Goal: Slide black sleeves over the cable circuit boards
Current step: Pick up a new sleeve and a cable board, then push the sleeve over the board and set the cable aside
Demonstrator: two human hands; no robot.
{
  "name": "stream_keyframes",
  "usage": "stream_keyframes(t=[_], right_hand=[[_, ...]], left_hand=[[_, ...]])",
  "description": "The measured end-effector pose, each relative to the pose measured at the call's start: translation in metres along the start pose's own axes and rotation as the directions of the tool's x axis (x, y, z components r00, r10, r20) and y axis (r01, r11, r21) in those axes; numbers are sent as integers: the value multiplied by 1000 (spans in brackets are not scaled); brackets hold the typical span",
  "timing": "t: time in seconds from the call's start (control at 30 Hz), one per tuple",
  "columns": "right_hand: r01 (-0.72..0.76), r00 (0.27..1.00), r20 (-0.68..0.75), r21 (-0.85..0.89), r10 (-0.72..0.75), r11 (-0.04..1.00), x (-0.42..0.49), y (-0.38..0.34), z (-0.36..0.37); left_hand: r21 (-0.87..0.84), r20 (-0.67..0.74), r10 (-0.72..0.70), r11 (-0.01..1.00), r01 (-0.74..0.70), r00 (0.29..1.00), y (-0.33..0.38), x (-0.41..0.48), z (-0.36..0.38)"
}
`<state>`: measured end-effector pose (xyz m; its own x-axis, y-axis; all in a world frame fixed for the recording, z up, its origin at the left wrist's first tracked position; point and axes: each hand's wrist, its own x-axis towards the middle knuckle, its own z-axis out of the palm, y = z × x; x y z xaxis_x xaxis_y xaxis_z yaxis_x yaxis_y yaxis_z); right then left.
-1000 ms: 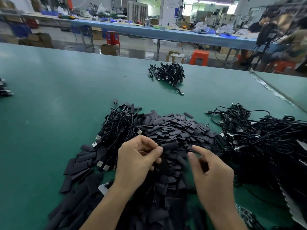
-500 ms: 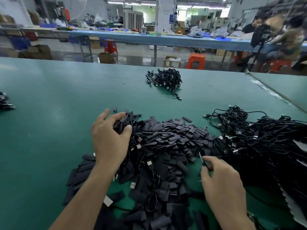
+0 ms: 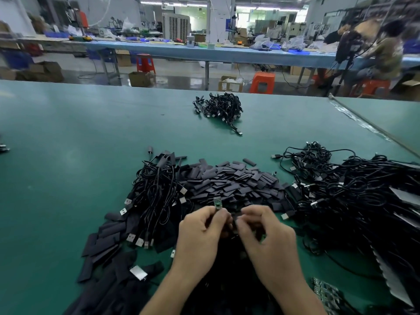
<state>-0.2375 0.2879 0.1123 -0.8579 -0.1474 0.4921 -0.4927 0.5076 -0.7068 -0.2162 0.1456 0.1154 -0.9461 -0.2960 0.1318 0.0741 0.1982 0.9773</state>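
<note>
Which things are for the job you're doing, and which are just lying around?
For the job: left hand pinching a green circuit board; right hand, its hold hidden; pile of black sleeves; cable heap.
Just lying about: orange stool; red stool; cardboard box.

- Circuit board (image 3: 217,202): only its green top shows above your left hand (image 3: 200,237). The rest is hidden inside the curled fingers.
- Right hand (image 3: 269,242): your fingertips curl away from view, so what they pinch, if anything, cannot be told.
- Sleeve pile (image 3: 238,178): the near part is hidden under your hands and forearms.
- Cable heap (image 3: 354,196): cut off by the right edge.
- Dark items (image 3: 3,147) on the counter's (image 3: 68,155) left: cut off, unidentifiable.
- Green strips (image 3: 327,294), bottom right: blurred, too small to tell.
- Seated person (image 3: 384,53), far right: blurred.
</note>
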Motion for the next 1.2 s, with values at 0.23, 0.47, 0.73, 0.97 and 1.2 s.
stream_keyframes(t=[0.23, 0.47, 0.73, 0.97, 1.2], right_hand=[[-243, 927, 73, -632, 368, 736, 20, 34, -18], [-329, 906, 2, -623, 422, 709, 21, 39, -10], [-351, 916, -44, -571, 399, 742, 20, 39, -13], [-425, 897, -135, -519, 421, 741, 18, 41, -11], [-428, 901, -177, -507, 395, 748, 18, 42, -9]], left_hand=[[-256, -61, -61, 966, 44, 996, -10, 4, -17], [-216, -144, 17, 975, -49, 989, -16, 10, -22], [-159, -97, 20, 987, -36, 995, -24, 8, -20], [-90, -75, 22, 996, -28, 997, -24, 7, -16], [-105, -60, 27, 994, -33, 998, -25, 13, -12]])
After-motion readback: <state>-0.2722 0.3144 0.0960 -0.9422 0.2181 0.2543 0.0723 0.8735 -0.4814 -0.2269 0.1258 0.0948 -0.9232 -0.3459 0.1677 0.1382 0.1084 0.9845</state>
